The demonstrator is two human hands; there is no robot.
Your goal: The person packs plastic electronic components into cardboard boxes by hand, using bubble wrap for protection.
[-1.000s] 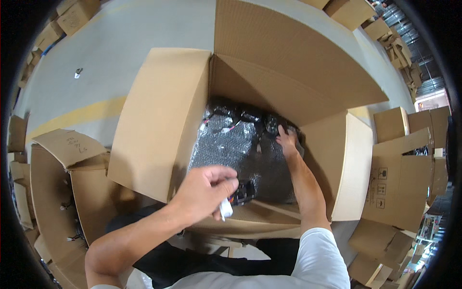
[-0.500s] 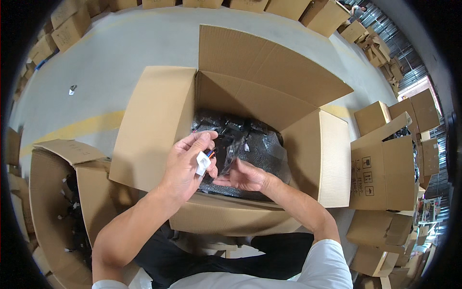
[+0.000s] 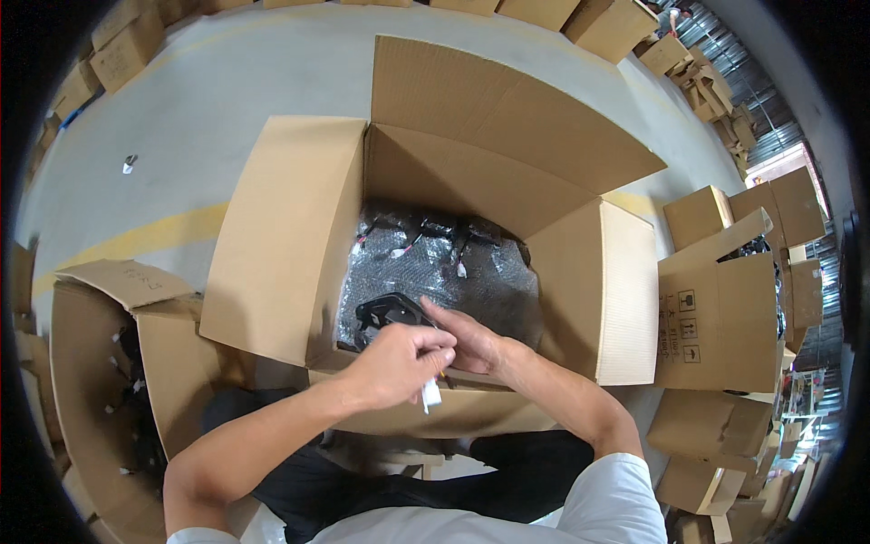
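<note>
Over a large open cardboard box (image 3: 507, 168), both my hands work on a black plastic part (image 3: 396, 308) with a rounded outline. Its kind is not clear. My left hand (image 3: 406, 361) is closed in a pinch on the part's cable, and the white connector (image 3: 430, 395) dangles below its fingers. Beside it, my right hand (image 3: 468, 342) grips the part's right side, thumb on top and fingers largely hidden. Beneath them a sheet of bubble wrap (image 3: 408, 272) covers the box's contents, with several black parts and their white-tipped wires along its far edge.
At the left stands an open carton (image 3: 100, 363) holding black parts with white connectors. More cartons (image 3: 716, 317) are stacked at the right, and others line the far floor. A small object (image 3: 130, 164) lies on the grey floor. Another person (image 3: 671, 20) is far off at upper right.
My left hand has turned over and moved down and right, beside my right hand. The black part now shows plainly, and the connector hangs lower. More of the bubble wrap is uncovered.
</note>
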